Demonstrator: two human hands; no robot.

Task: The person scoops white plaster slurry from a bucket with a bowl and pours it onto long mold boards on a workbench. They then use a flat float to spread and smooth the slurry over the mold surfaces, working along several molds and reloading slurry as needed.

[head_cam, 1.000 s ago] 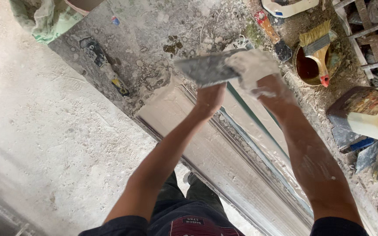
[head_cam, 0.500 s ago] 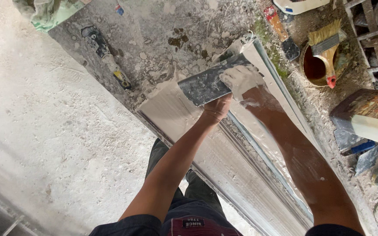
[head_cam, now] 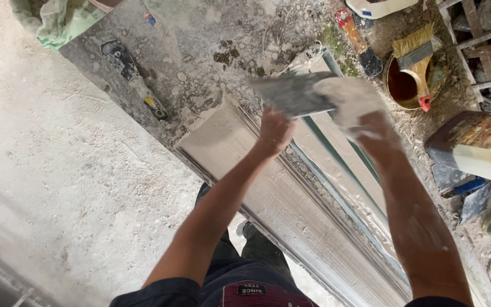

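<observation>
Bright daylight, glare at left on floor [head_cam: 69, 187], motion blur w/ soft edges

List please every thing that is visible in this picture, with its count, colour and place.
trowel: one, grey steel blade, held over the moulding
moulding: one long piece, pale grey, running diagonally across the middle
slab: one, grey and plaster-spattered, top centre
scraper: one, dark with a yellow tip, lying on the slab
brush: one, straw bristles and red-tipped handle, resting on the tin
tin: one, rusty brown, upper right
cloth: one, pale green, top left
left hand: grips the trowel from below
right hand: coated in white plaster, at the trowel's blade
</observation>
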